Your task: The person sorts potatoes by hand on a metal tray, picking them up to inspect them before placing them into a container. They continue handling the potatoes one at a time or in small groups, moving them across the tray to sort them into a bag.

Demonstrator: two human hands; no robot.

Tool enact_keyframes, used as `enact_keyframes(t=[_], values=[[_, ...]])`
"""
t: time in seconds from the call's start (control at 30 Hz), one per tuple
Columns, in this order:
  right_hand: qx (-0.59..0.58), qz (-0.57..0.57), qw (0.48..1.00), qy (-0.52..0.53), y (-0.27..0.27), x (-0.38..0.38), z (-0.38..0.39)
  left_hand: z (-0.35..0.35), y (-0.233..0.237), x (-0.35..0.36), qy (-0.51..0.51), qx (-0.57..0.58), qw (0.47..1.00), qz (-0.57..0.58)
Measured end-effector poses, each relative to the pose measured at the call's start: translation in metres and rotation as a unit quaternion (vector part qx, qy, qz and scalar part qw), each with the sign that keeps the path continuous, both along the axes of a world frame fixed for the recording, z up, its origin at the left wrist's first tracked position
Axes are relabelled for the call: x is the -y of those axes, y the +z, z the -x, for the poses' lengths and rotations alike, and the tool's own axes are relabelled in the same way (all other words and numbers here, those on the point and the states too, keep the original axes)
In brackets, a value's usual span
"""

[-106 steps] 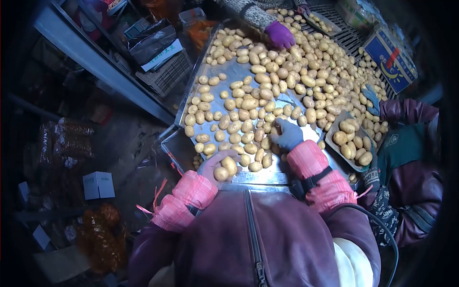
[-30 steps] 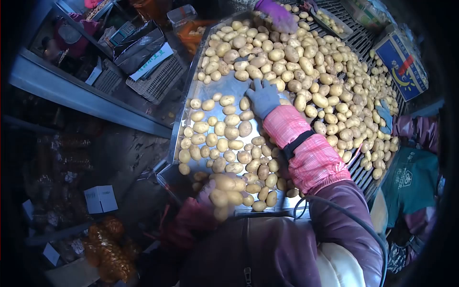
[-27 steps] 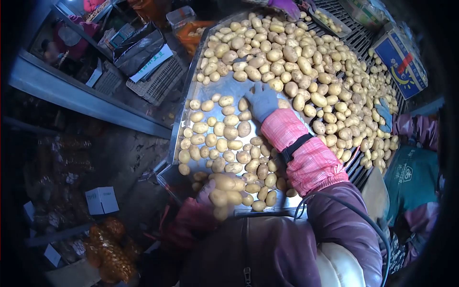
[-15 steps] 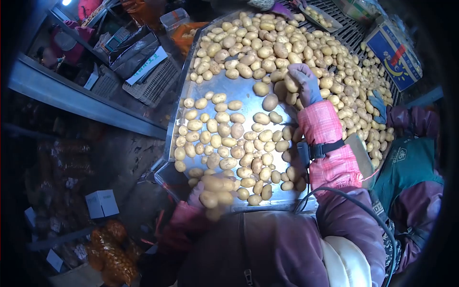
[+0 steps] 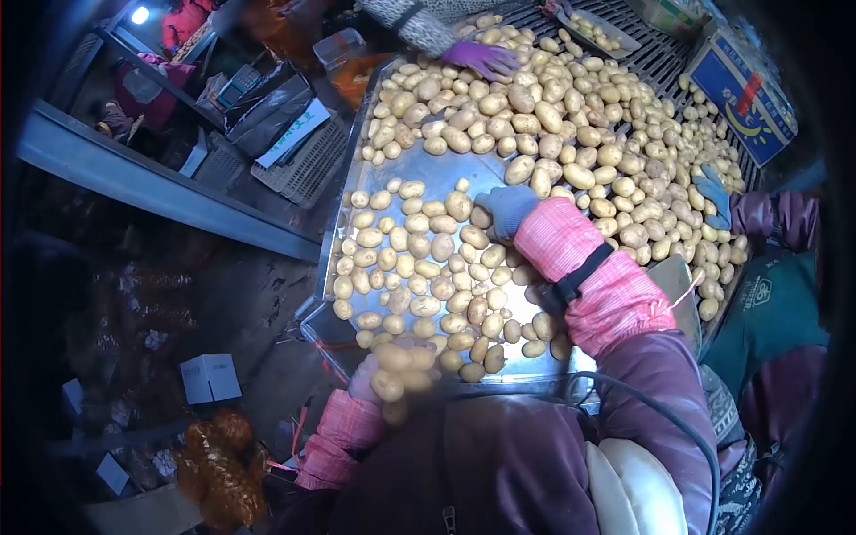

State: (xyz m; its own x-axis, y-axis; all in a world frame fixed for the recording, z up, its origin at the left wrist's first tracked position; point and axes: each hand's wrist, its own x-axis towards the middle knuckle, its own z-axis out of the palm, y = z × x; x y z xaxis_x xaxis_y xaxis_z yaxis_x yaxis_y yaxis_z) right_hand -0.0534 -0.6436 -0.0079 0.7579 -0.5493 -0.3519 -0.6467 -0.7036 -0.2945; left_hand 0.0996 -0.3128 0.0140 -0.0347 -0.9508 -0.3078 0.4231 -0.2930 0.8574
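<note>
My right hand [image 5: 506,210], in a blue-grey glove, is palm down over the metal tray [image 5: 446,169]. Its fingers curl against a brownish potato [image 5: 481,217] partly under them; the palm side is hidden. Low at the tray's near left corner is my left hand [image 5: 364,378], also gloved. It holds a cluster of potatoes [image 5: 390,385], blurred and covering most of its fingers. Between my hands, many loose potatoes [image 5: 417,242] lie spread in one layer on the tray.
A large potato heap [image 5: 615,152] fills the far and right side. Other people's gloved hands, one purple [image 5: 481,58] and one blue [image 5: 713,194], rest on it. A blue carton [image 5: 744,94] stands at far right, a plastic crate [image 5: 308,160] at left. A black cable [image 5: 678,415] crosses my right sleeve.
My right hand has moved left and nearer, from the heap's edge down to the spread potatoes. The purple-gloved hand has reached further over the heap. My left hand stays near the corner with potatoes.
</note>
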Motion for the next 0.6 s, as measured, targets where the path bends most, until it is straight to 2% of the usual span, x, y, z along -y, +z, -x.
enact_keyframes(t=[0.07,0.1,0.13,0.17,0.2,0.23,0.27,0.3,0.37,0.4,0.47,0.5,0.53,0.6], values=[[0.006,-0.023,1.0,0.019,-0.005,0.014,0.003,0.008,0.004,-0.004,0.021,-0.038,0.999,0.013],[0.008,-0.035,0.999,0.029,-0.01,0.022,0.006,0.013,0.003,-0.009,0.073,-0.126,0.987,-0.068],[0.08,-0.089,0.993,0.017,-0.015,0.03,0.011,0.016,0.002,-0.013,0.124,-0.212,0.958,-0.145],[0.151,-0.153,0.977,-0.005,-0.023,0.035,0.008,0.01,-0.01,-0.023,0.115,-0.301,0.93,-0.177],[0.218,-0.218,0.951,-0.026,-0.029,0.037,0.003,-0.004,-0.032,-0.039,0.107,-0.388,0.892,-0.207],[0.28,-0.286,0.915,-0.047,-0.039,0.035,-0.001,-0.003,-0.03,-0.046,0.102,-0.428,0.871,-0.219],[0.355,-0.322,0.877,-0.016,-0.058,0.038,-0.014,-0.002,-0.028,-0.053,0.097,-0.466,0.849,-0.232],[0.307,-0.32,0.896,-0.027,-0.053,0.034,-0.021,0.005,-0.006,-0.045,0.092,-0.457,0.856,-0.222],[0.208,-0.311,0.926,-0.045,-0.035,0.024,-0.032,0.012,0.006,-0.04,0.082,-0.477,0.849,-0.212],[0.21,-0.273,0.939,-0.023,-0.041,0.021,-0.036,0.012,0.004,-0.038,0.074,-0.506,0.833,-0.212],[0.222,-0.283,0.933,-0.023,-0.049,0.019,-0.034,0.016,0.009,-0.039,0.093,-0.505,0.826,-0.231],[0.229,-0.284,0.931,-0.022,-0.047,0.018,-0.034,0.021,0.026,-0.033,0.118,-0.474,0.837,-0.247],[0.212,-0.281,0.935,-0.039,-0.012,0.009,-0.023,0.023,0.036,-0.028,0.142,-0.443,0.847,-0.259],[0.375,-0.452,0.805,-0.078,-0.017,0.001,-0.024,0.026,0.036,-0.031,0.164,-0.483,0.824,-0.247]])
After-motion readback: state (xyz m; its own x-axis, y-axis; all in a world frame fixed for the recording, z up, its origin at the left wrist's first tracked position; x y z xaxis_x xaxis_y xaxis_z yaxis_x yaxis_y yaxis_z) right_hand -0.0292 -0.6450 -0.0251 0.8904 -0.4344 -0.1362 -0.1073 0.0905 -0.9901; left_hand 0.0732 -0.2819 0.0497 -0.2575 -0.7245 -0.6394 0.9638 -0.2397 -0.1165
